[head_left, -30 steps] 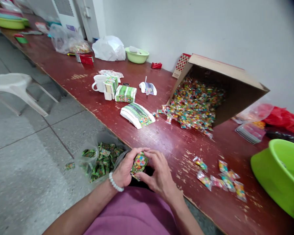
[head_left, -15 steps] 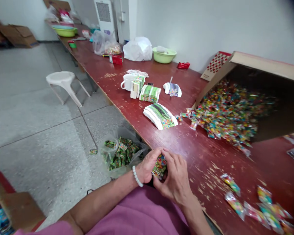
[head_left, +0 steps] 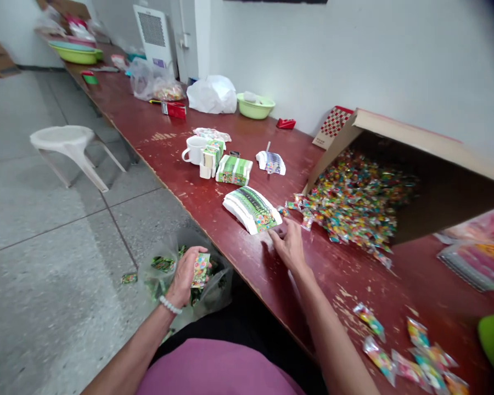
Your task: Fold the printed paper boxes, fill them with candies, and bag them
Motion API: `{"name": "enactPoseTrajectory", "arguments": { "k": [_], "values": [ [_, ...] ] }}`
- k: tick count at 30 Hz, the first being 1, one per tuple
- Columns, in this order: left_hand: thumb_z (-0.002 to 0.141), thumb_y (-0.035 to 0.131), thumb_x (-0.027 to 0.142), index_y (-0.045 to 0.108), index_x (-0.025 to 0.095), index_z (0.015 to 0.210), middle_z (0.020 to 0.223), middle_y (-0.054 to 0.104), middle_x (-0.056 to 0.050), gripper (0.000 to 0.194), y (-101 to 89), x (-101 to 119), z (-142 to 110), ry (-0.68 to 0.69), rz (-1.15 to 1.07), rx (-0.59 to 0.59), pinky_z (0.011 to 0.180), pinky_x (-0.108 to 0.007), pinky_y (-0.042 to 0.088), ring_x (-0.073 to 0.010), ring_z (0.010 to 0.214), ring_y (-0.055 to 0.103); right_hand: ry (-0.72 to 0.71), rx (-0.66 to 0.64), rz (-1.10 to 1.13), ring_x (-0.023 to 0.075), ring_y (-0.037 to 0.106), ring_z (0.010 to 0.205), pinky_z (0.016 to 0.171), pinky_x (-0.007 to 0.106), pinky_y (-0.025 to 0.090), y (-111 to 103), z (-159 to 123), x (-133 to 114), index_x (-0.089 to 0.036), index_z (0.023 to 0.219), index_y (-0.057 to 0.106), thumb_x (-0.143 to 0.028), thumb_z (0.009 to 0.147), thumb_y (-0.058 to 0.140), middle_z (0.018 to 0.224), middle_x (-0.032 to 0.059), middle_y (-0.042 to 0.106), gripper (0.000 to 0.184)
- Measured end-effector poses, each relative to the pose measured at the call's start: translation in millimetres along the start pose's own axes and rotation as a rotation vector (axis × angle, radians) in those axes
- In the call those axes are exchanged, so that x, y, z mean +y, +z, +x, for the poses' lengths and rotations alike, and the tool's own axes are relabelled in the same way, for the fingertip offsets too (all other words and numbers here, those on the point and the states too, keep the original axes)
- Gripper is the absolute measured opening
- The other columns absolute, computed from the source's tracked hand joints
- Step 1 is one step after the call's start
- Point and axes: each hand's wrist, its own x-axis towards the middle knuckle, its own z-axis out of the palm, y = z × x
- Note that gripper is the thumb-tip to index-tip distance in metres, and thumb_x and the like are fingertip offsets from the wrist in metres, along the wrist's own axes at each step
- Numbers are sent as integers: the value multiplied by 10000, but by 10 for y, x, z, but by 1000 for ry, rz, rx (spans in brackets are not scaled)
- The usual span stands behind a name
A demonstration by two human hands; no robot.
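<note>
My left hand (head_left: 185, 278) is closed around a small printed candy box (head_left: 201, 269), green with colourful pictures. It is held over a clear plastic bag (head_left: 222, 293) of similar green boxes beside the table edge. My right hand (head_left: 290, 247) reaches over the table with thumb and index finger apart, at the near corner of a fanned stack of flat green-and-white cartons (head_left: 251, 208). Whether its fingertips touch the stack I cannot tell. Just beyond that hand, wrapped candies (head_left: 307, 219) spill from a tipped cardboard box (head_left: 448, 148).
Two bundles of green cartons (head_left: 234, 170) stand by a white mug (head_left: 194, 149). Purple cartons (head_left: 270, 162) lie behind. Several loose candies (head_left: 379, 359) rest at the table's near right. A white stool (head_left: 68, 140) stands on the floor, and one green packet (head_left: 129, 278) lies there.
My hands have parted. The left has moved left and down with the candy box, over the bag; the right has let go and reached forward to the cartons. The view has shifted right.
</note>
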Motion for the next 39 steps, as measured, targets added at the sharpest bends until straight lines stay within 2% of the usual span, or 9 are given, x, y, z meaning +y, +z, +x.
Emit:
{"name": "enactPoseTrajectory", "arguments": {
  "k": [2,5,12,17,21,26,28,32,39],
  "values": [
    [854,460,549,571,192,1121,1126,701,-134,459,-66,-98,140,32,89,79,796,-396,567,-276,1009,688,82,-8,-48,325,551,1145,920,477,478,62,209,39,-144,1283,548,-437,817,651,1252,180,517,561],
    [863,493,493,571,180,1193,1410,558,-160,462,-134,-197,294,62,205,154,1099,-444,384,-308,1371,447,203,-9,-93,360,598,1073,894,507,463,130,347,-2,-174,1166,627,-542,747,713,1196,163,527,564],
    [878,477,458,592,181,1233,1286,638,-129,465,-112,-55,285,149,328,198,1050,-445,409,-308,1215,567,408,103,10,363,572,1068,873,483,442,177,369,-52,-175,1058,629,-551,583,803,1175,160,550,630],
    [884,523,445,603,178,1209,1267,646,-115,428,16,371,48,370,243,168,1013,-359,434,-264,1163,594,395,42,364,184,570,673,599,295,436,-43,255,-69,-173,888,604,-591,701,666,765,35,611,462],
    [891,573,484,632,192,1203,1243,674,-96,431,157,716,-198,360,136,-94,1013,-362,423,-267,1179,587,335,-125,589,106,446,519,496,232,347,-402,-86,-262,-179,834,637,-543,652,754,625,-30,559,424],
    [819,597,672,657,116,1194,1097,735,-182,673,452,655,-452,-183,-304,-1074,865,-433,518,-319,969,710,263,-449,901,118,528,616,586,239,420,-697,-522,-601,-195,788,668,-393,697,829,707,-6,654,272],
    [746,701,652,636,99,1226,1008,751,-184,735,569,526,-547,-317,-464,-1274,782,-429,551,-319,844,742,266,-503,933,125,544,636,610,250,440,-740,-615,-673,-194,786,676,-387,717,827,722,1,663,255],
    [697,809,541,666,69,1163,936,760,-163,679,679,389,-680,-357,-571,-1261,730,-373,588,-290,783,759,279,-500,976,129,558,653,635,261,461,-779,-702,-711,-188,785,686,-396,719,831,731,8,668,262],
    [584,899,487,708,78,1099,942,772,-168,684,684,504,-763,-336,-523,-1222,744,-354,602,-282,792,764,273,-440,1021,146,590,659,605,263,490,-852,-816,-806,-194,827,679,-429,728,820,753,20,687,291]
  ]
}}
